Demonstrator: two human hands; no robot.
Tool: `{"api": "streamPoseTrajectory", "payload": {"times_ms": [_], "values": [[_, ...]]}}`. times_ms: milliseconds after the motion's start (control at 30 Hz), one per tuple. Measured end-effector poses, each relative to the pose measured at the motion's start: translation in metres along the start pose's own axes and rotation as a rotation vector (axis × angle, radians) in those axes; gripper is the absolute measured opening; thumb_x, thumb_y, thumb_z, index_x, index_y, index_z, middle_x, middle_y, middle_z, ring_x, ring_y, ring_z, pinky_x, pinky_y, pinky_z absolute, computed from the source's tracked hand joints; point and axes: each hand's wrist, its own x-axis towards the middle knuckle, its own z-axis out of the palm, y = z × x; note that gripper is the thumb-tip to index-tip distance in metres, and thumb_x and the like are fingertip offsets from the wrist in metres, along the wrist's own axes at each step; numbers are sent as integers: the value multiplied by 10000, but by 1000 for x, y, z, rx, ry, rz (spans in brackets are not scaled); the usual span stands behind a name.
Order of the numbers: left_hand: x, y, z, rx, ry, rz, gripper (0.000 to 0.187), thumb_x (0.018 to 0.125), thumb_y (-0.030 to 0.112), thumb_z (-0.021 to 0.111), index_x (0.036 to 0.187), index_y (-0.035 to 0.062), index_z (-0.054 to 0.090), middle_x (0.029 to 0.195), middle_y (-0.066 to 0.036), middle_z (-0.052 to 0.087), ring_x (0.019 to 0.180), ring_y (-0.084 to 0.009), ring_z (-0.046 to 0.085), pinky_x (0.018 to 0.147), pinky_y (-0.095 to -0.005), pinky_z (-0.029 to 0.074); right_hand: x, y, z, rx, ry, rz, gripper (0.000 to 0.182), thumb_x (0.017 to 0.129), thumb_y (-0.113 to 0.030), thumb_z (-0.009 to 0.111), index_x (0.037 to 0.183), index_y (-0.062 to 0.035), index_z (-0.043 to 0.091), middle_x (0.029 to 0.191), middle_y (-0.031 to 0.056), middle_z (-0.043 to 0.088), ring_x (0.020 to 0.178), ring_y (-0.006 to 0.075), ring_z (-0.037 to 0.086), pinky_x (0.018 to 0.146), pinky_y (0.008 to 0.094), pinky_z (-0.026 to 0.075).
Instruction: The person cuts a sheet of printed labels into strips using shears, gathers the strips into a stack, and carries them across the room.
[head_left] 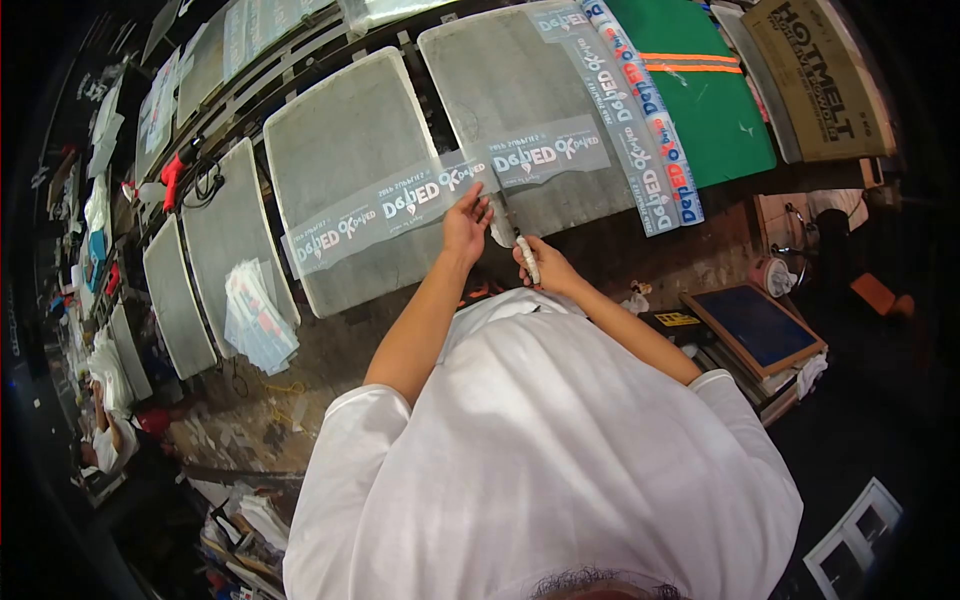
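My right hand (552,264) is closed around the pale wrapped handle of a knife-like tool (529,261), whose dark narrow end points away from me. My left hand (466,224) is just left of it, fingers extended and apart, over the near edge of a printed clear plastic strip (410,201). Whether the fingertips touch the strip cannot be seen. To the right lies another printed piece (550,153), beside the first and across a second grey board. Both pieces rest on grey boards (345,120) at the bench.
At right stand a printed plastic roll (655,130), a green sheet (725,140) and a cardboard box (815,75). A red heat gun (172,181) and a stack of printed plastic pieces (262,320) lie to the left. Another person (108,440) is at far left.
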Motion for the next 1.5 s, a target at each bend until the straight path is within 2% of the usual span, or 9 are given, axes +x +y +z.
{"api": "streamPoseTrajectory", "payload": {"times_ms": [133, 200, 433, 500, 767, 1000, 1333, 1400, 1500], "values": [[-3, 0, 2, 30, 28, -7, 360, 948, 205, 542, 1269, 51, 593, 1226, 9, 604, 986, -141, 534, 927, -333, 430, -6, 1, -1, -147, 81, -26, 523, 895, -340, 712, 1274, -11, 564, 693, 53, 655, 579, 84, 597, 503, 256, 476], [-3, 2, 0, 14, 34, -31, 333, 926, 200, 593, 1232, 73, 630, 1186, 22, 620, 923, -114, 522, 851, -300, 444, -6, -1, 1, -128, 113, -27, 530, 888, -340, 720, 1274, -10, 571, 680, 59, 660, 571, 86, 600, 501, 257, 475], [0, 0, -10, 28, 6, -53, 343, 929, 173, 560, 1247, 59, 618, 1187, 15, 615, 910, -117, 511, 862, -302, 444, 9, -2, 4, -169, 168, -77, 523, 886, -312, 721, 1281, -2, 575, 711, 76, 682, 571, 97, 611, 512, 262, 486], [-1, 3, -11, 20, -45, -73, 327, 926, 170, 575, 1235, 81, 635, 1062, 41, 613, 877, -97, 505, 832, -293, 439, 11, 6, 5, -66, 166, -96, 515, 886, -316, 719, 1273, -4, 585, 702, 72, 680, 566, 97, 611, 513, 263, 486], [-10, 6, -7, 16, -29, -49, 352, 919, 148, 572, 1261, 83, 621, 1048, 42, 610, 861, -95, 502, 823, -283, 436, 15, -14, 10, -156, 195, -132, 488, 917, -296, 684, 1284, 8, 578, 662, 33, 623, 542, 87, 570, 508, 246, 459], [-22, 9, 0, 41, -47, -27, 402, 920, 107, 536, 1317, 56, 576, 956, 31, 563, 868, -94, 503, 812, -261, 434, 43, -11, 9, -30, 169, -191, 427, 928, -261, 666, 1242, 20, 597, 719, 37, 628, 572, 90, 572, 504, 248, 461], [-18, 15, -10, 12, -32, 26, 418, 917, 81, 527, 1331, 39, 563, 954, 27, 558, 863, -79, 518, 796, -272, 453, 58, -36, 1, -46, 104, -151, 409, 926, -285, 674, 1205, 11, 632, 685, 29, 615, 562, 74, 557, 487, 245, 450], [-19, 14, -14, 7, -45, 3, 401, 930, 89, 531, 1328, 57, 566, 1108, 14, 604, 892, -84, 541, 856, -294, 450, 63, -38, -1, -73, 111, -151, 393, 921, -255, 674, 1220, -2, 635, 692, 27, 637, 543, 86, 557, 480, 246, 445], [-19, 14, -16, -10, -93, -21, 395, 935, 119, 541, 1324, 56, 567, 1164, 15, 604, 934, -91, 547, 900, -314, 442, 68, -36, -1, -65, 131, -208, 359, 931, -175, 628, 1250, -11, 624, 753, 30, 673, 548, 99, 571, 478, 247, 453]]}}
